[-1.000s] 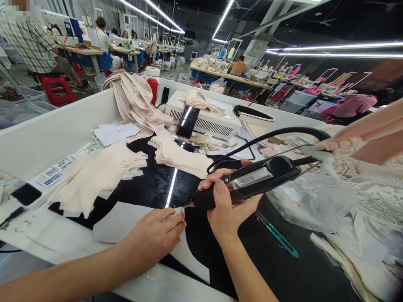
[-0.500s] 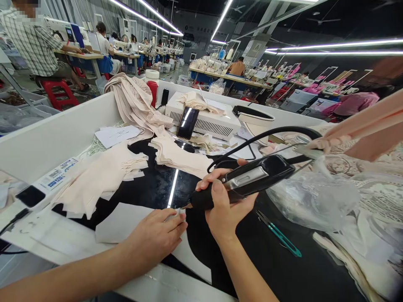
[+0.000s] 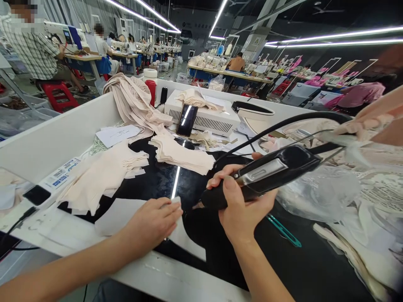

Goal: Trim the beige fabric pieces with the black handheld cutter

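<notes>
My right hand [image 3: 244, 207] is wrapped round a black corded hand tool [image 3: 296, 163] with a silver lever along its side. The tool's narrow tip points down and left, apart from my left hand. Closed fingers of my left hand [image 3: 154, 224] pinch a small white piece [image 3: 177, 200], mostly covered; its kind is unclear. Under that hand lies a white card or cloth sheet [image 3: 118, 212] on the glossy black tabletop [image 3: 201, 228]. Teal-handled thread snips [image 3: 286, 231] lie right of my right wrist.
Stacks of pale fabric pieces [image 3: 97, 178] lie at left and centre. Behind them are a phone [image 3: 187, 119] and a white vented box [image 3: 220, 126]. Clear plastic [image 3: 317, 193] and lace crowd the right. The tool's cable [image 3: 283, 121] arches behind it. Co-workers sit at sewing tables beyond.
My right hand has drawn the tool to the right, widening the gap to my left hand. My left hand has shifted slightly left and up, still pinching the white piece.
</notes>
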{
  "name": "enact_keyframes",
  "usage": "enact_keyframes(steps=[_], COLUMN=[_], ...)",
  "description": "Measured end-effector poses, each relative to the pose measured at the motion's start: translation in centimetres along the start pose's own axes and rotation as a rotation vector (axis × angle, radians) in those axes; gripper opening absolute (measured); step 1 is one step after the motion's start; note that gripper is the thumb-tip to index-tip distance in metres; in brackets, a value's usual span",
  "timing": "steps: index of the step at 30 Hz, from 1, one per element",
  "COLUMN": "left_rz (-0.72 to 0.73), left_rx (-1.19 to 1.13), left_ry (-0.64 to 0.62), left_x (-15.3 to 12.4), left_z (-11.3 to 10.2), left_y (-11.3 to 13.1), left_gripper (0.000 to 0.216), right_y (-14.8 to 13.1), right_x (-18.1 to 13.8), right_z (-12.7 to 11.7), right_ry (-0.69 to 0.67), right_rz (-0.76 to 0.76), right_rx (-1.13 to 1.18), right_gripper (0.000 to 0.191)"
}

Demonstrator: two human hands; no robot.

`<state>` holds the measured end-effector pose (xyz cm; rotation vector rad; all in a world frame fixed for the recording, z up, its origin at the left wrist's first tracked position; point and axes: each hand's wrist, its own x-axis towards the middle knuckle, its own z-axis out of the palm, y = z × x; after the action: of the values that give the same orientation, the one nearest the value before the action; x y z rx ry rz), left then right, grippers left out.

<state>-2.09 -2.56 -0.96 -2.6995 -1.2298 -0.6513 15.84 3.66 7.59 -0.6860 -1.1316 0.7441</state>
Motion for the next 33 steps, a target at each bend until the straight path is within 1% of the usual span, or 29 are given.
enact_keyframes(steps=[3,5,7,9,12,15,19,23,33], left_rz=[-0.029,-0.024,0.007,0.049,0.116,0.17,0.144,0.115,0.115], left_rx=[0.095,0.133,0.105,0.029,-0.076,-0.09,-0.046,-0.049,-0.054], left_ry=[-0.013,-0.001,0.032,0.066,0.078,0.042,-0.008,-0.031,-0.051], left_x=[-0.2,-0.4,-0.7,-0.8,-0.7,-0.3,0.0,-0.2,-0.4], left_z=[-0.9,-1.3,-1.6,-1.8,-1.6,-1.2,-0.8,-0.9,-0.9], left_y=[-1.4,-1.7,-1.2,-0.1,1.7,2.6,2.5,2.3,2.2], left_gripper=[0.028,0.029,0.029,0.028,0.026,0.021,0.023,0.025,0.027], right_y=[-0.9,-1.3,-1.5,-1.7,-1.7,-1.6,-1.4,-1.1,-0.7], right_x=[-0.4,-0.8,-1.2,-1.6,-2.0,-2.4,-2.8,-2.9,-2.8], right_z=[-1.2,-1.9,-2.4,-2.6,-2.6,-2.4,-2.1,-1.8,-1.2], right_ry=[0.004,-0.003,-0.01,-0.008,-0.004,-0.001,-0.014,0.004,-0.002], right_rz=[-0.015,-0.03,-0.042,-0.037,-0.022,-0.004,0.001,-0.007,0.016], right_rx=[-0.001,0.005,0.002,0.001,0.021,0.056,0.093,0.094,0.089], right_gripper=[0.049,0.048,0.048,0.048,0.049,0.05,0.052,0.052,0.052])
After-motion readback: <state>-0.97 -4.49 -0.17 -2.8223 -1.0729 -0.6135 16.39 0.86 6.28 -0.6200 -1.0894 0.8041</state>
